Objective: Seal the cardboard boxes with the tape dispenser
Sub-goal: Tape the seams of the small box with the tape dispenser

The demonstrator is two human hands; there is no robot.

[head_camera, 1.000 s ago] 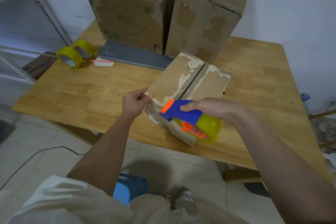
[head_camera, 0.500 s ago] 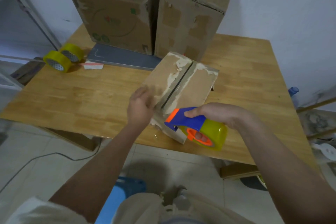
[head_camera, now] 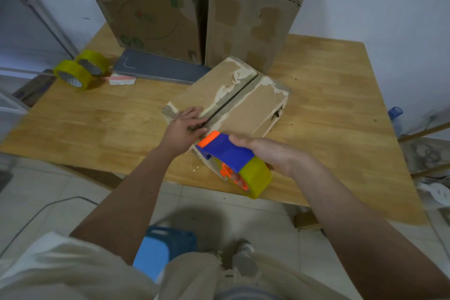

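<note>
A small box [head_camera: 233, 102] was found on the counter [head_camera: 97, 124] near its front edge, its top seam untaped. The left hand [head_camera: 186, 126] was pressed flat, open, on the near flap. The dispenser [head_camera: 233, 161] was gripped in the right hand [head_camera: 270, 156] at the box's near end. Judged: taping was starting; next, a straight pull along the seam. Counted: three boxes, two spare rolls [head_camera: 80, 70], one dispenser.

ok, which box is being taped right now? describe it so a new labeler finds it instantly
On the wooden table, two tall cardboard boxes stand against the wall. In front of them, at the near edge, lies the small box, with the left hand flat on it and the tape dispenser in the right hand at its near end. It alone is low, with torn white paper along its centre seam.
</note>
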